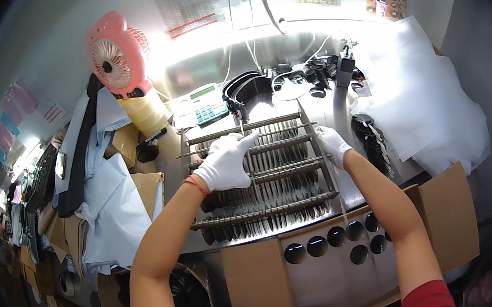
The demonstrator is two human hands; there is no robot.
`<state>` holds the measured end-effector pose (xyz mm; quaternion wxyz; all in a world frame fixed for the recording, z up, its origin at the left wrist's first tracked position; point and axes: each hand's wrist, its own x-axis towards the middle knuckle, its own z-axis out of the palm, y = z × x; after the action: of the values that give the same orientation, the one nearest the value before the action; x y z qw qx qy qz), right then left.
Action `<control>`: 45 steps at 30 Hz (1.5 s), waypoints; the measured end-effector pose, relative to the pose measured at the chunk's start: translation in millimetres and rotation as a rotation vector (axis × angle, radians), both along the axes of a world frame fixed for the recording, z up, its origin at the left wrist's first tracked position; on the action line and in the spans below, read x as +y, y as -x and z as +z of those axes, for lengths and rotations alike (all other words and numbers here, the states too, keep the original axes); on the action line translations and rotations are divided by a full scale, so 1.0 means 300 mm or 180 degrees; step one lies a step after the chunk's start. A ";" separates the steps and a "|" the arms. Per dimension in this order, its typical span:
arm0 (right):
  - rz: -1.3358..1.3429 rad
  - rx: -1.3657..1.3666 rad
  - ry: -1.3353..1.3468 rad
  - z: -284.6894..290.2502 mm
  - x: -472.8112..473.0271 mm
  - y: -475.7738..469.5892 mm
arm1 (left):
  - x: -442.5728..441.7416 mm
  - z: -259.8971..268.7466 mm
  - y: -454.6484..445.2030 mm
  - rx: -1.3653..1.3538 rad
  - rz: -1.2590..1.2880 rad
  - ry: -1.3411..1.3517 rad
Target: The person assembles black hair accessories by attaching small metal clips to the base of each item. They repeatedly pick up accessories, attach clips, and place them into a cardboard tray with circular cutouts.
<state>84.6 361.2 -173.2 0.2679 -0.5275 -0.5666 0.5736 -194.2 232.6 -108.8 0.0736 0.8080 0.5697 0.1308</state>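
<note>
A metal rack (292,172) with several crossbars stands on the bench before me. Rows of thin dark round lenses (262,229) hang in it on edge, close together. My left hand (225,164), in a white glove, lies over the rack's upper left part, thumb and forefinger spread apart. I see nothing held in it, and its other fingers are partly hidden. At the rack's upper right end is my right hand (333,143), also gloved in white, its fingers curled at the side frame near the end of a rod.
Behind the rack are a calculator (209,103), dark curved visors (247,91) and a pink fan (116,54). White sheets (419,100) and a stack of dark lenses (371,145) lie at right. An open cardboard box (260,285) in front holds round dark lenses (317,246).
</note>
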 end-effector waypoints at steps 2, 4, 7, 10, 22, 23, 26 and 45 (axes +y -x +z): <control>0.0036 0.0207 -0.0208 -0.028 0.077 -0.066 | 0.001 0.009 0.030 -0.0021 -0.0083 -0.0030; -0.0834 -0.0183 -0.0579 -0.048 0.211 -0.256 | -0.023 -0.008 0.086 0.0020 0.0011 -0.0046; -0.1152 -0.0586 -0.1343 -0.128 0.449 -0.652 | -0.013 -0.004 0.106 -0.0044 -0.0084 -0.0128; -0.0275 0.3015 0.2054 -0.108 0.521 -0.529 | 0.015 -0.004 0.047 -0.0104 -0.0143 -0.0072; -0.2239 -0.0191 -0.0110 -0.049 0.647 -0.805 | 0.046 0.000 0.026 -0.0018 -0.0228 -0.0264; -0.2932 0.0288 -0.0112 0.022 0.629 -0.934 | 0.032 -0.012 0.029 -0.0055 -0.0145 -0.0277; -0.4539 0.0542 -0.1546 0.223 0.537 -1.650 | 0.093 0.002 -0.045 -0.0184 -0.0282 -0.0347; -0.4039 -0.0296 0.0253 -0.246 -0.138 -2.152 | 0.000 0.160 -0.274 0.0011 0.0157 -0.0717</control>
<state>730.3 319.9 -247.0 0.5109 -0.7944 -0.1332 0.3003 -111.8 232.6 -60.9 -0.0220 0.7971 0.5712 0.1945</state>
